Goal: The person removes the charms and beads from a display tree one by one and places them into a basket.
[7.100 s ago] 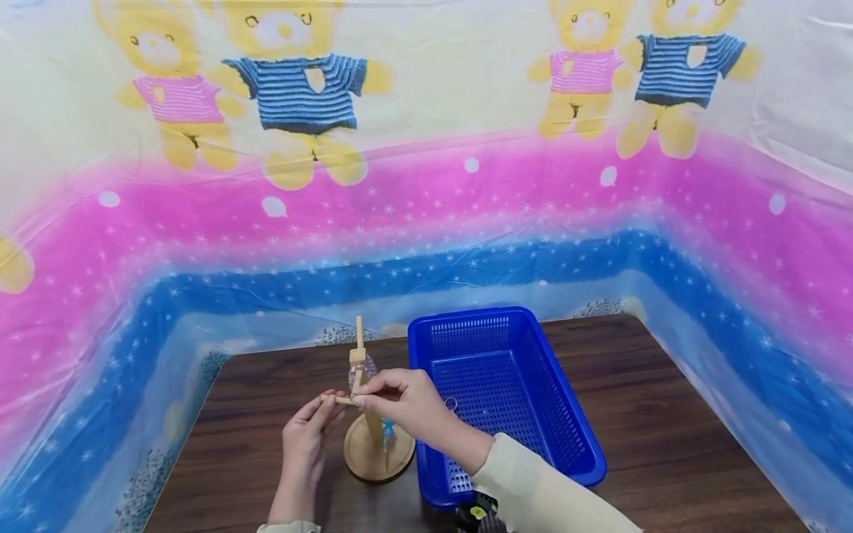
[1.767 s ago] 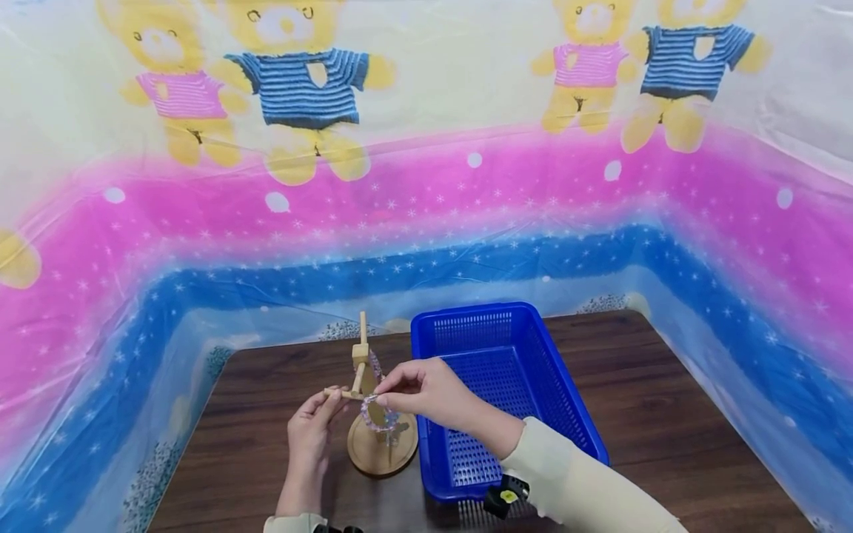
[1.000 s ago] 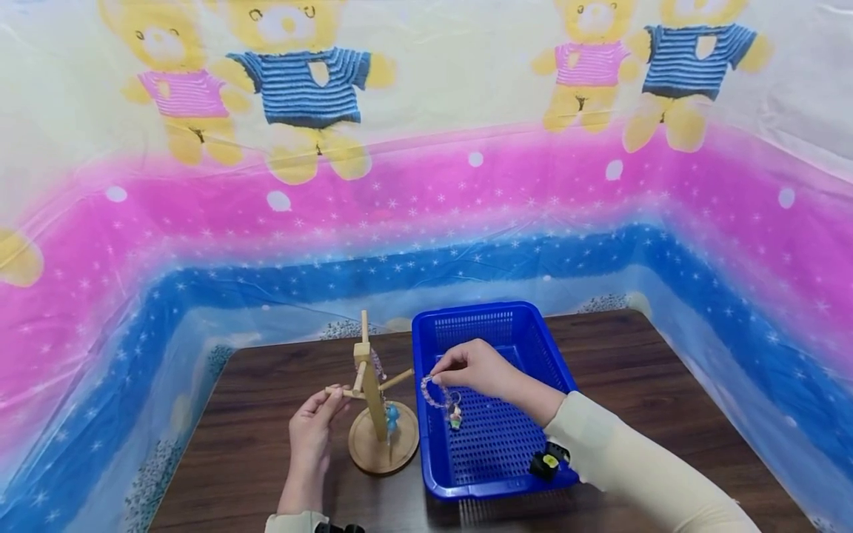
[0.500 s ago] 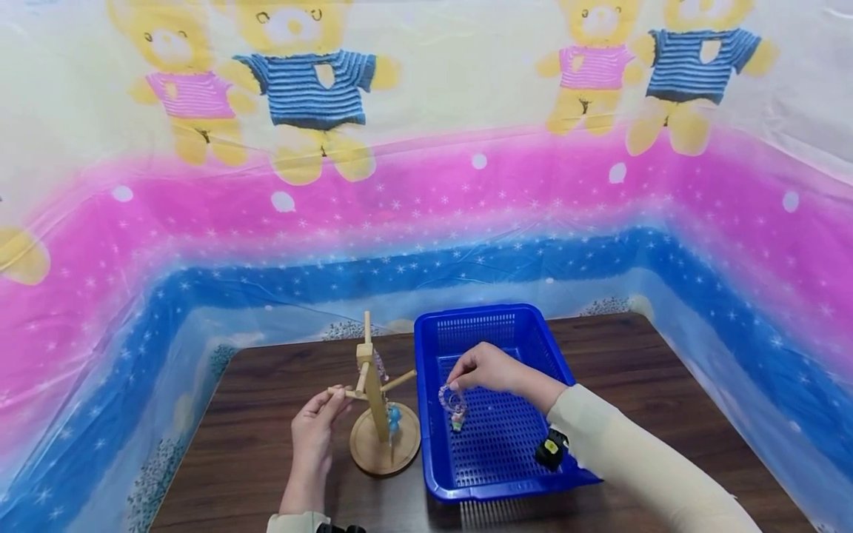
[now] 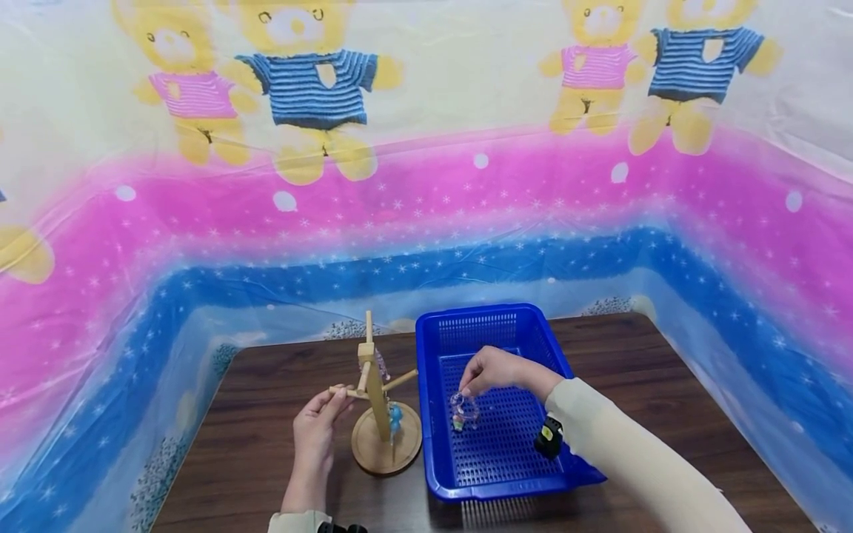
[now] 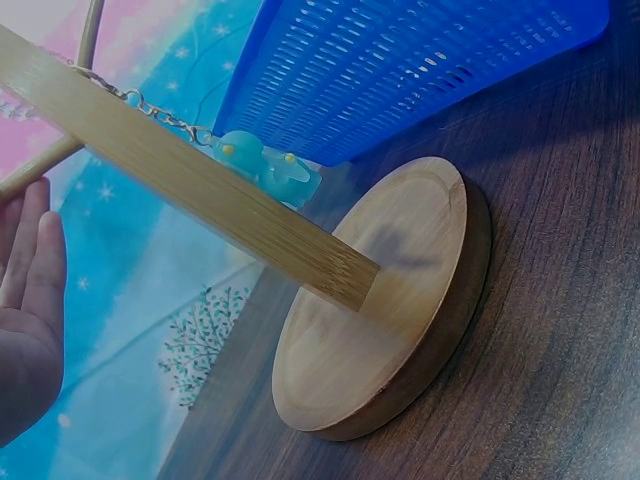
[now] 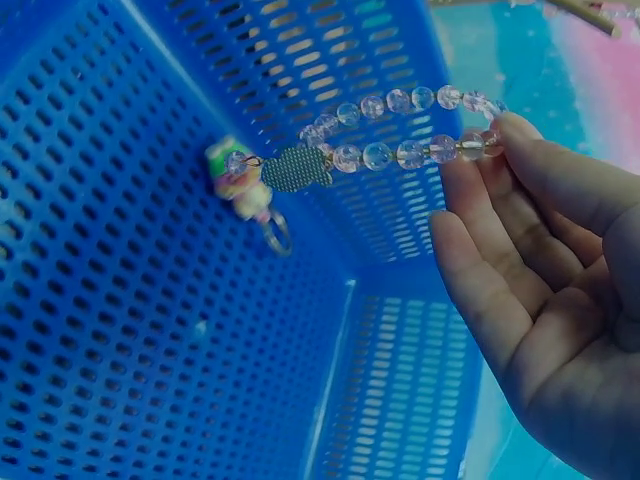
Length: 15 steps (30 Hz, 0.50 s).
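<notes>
My right hand [image 5: 496, 370] pinches a bracelet [image 7: 372, 106] of clear and pinkish beads between thumb and fingertip, over the blue basket [image 5: 593, 474]. A dark-patterned flat charm [image 7: 295, 168] hangs from the bracelet. Just below it, inside the basket, is a small green, white and pink figurine keychain [image 7: 240, 185] with a metal ring. With thumb and fingers, my left hand [image 5: 315, 431] holds a peg [image 5: 358, 394] of the wooden stand [image 6: 200, 185]. A teal figurine keychain [image 6: 262, 165] dangles by its chain from the stand. Another beaded strand [image 5: 382, 364] hangs behind the post.
The stand's round base [image 5: 373, 463] rests on the dark wood table [image 5: 266, 414], close to the basket's left wall. Other pegs [image 5: 401, 380] stick out from the post. A printed bear curtain [image 5: 426, 207] borders the table's back and sides.
At first both hands were at the stand's front peg. My right hand has since carried the bracelet right, from that peg to above the basket, and lowered it. My left hand stays on the peg.
</notes>
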Motion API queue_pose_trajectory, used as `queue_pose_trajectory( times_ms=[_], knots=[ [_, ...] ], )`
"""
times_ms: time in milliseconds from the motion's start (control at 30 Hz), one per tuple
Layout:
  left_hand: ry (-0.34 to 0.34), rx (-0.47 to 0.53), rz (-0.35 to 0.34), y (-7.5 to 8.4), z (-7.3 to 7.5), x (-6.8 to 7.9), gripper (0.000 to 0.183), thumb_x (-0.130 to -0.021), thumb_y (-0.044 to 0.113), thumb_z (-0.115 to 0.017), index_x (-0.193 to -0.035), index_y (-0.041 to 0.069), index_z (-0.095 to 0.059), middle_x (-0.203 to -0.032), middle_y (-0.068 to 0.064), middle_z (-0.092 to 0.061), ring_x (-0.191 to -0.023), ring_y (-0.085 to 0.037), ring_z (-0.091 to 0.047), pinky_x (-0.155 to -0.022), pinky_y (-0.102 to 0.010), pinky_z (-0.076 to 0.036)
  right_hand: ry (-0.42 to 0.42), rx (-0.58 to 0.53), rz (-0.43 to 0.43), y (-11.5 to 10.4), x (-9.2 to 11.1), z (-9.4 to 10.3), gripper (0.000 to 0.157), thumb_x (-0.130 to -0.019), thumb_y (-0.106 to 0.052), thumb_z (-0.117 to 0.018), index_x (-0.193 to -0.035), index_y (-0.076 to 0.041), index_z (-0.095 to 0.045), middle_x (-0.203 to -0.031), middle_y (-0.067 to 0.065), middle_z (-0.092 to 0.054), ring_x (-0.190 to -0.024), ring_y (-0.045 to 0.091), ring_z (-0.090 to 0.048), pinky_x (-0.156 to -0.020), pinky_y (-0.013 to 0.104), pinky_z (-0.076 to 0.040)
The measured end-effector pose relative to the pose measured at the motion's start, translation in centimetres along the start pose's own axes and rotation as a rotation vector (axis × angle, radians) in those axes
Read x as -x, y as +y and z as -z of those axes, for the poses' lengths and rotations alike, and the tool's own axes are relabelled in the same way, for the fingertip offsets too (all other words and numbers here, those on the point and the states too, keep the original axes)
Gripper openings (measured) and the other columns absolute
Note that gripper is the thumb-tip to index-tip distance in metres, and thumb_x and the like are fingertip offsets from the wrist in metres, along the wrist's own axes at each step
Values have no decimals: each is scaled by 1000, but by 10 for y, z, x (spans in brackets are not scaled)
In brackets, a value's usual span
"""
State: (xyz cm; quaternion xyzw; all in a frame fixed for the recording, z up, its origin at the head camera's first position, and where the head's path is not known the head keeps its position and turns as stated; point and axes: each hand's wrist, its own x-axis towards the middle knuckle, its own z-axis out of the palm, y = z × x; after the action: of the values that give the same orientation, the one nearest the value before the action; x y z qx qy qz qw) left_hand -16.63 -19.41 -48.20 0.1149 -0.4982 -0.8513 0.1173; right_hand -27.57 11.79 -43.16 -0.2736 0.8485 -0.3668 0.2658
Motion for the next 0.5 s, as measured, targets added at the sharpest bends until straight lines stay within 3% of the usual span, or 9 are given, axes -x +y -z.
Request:
queue_pose_trajectory(
  times_ms=[167,500],
  knots=[
    [-1,1,-7,1,-1,1,27,-99,-3,-62,-83,16,-74,-84,4,-80,-79,-4,-77,-74,-16,-64,-18,-7,-48,11,-3,-2,12,-93,-8,-73,-101,-2,-79,-95,8,-79,-86,12,-73,-87,35,-66],
    [-1,13,0,2,-1,2,30,-99,-5,-60,-82,16,-74,-83,5,-80,-77,-3,-77,-77,-18,-65,-20,-45,-125,31,-8,-8,10,-93,-4,-73,-100,0,-78,-100,12,-79,-86,16,-75,-86,36,-67]
  ],
)
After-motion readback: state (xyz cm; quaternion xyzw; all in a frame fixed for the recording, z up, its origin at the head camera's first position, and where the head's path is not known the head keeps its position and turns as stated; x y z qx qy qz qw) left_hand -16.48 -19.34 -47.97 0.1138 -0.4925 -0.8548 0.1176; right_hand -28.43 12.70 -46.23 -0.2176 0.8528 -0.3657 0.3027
